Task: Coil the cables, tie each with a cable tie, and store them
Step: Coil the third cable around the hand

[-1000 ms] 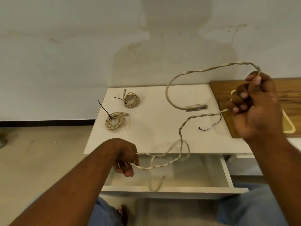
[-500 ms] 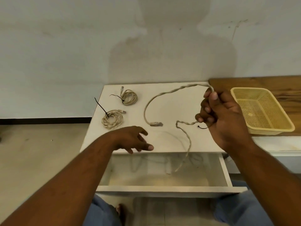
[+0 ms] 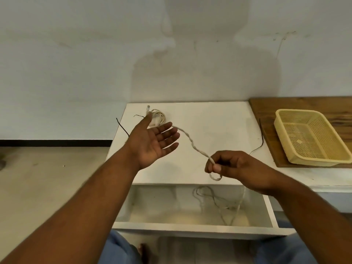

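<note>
Your left hand (image 3: 152,143) is spread open, palm up, holding nothing, above the white tabletop (image 3: 219,126); it partly hides a coiled beige cable (image 3: 159,117) behind it. Your right hand (image 3: 234,166) pinches a twisted beige cable (image 3: 190,141) between thumb and fingers. That cable runs up toward your left fingertips and trails down into the open white drawer (image 3: 190,225). A loose black cable tie (image 3: 261,138) lies beside the yellow plastic basket (image 3: 308,138), which sits on a wooden board (image 3: 297,105). No writing is legible.
</note>
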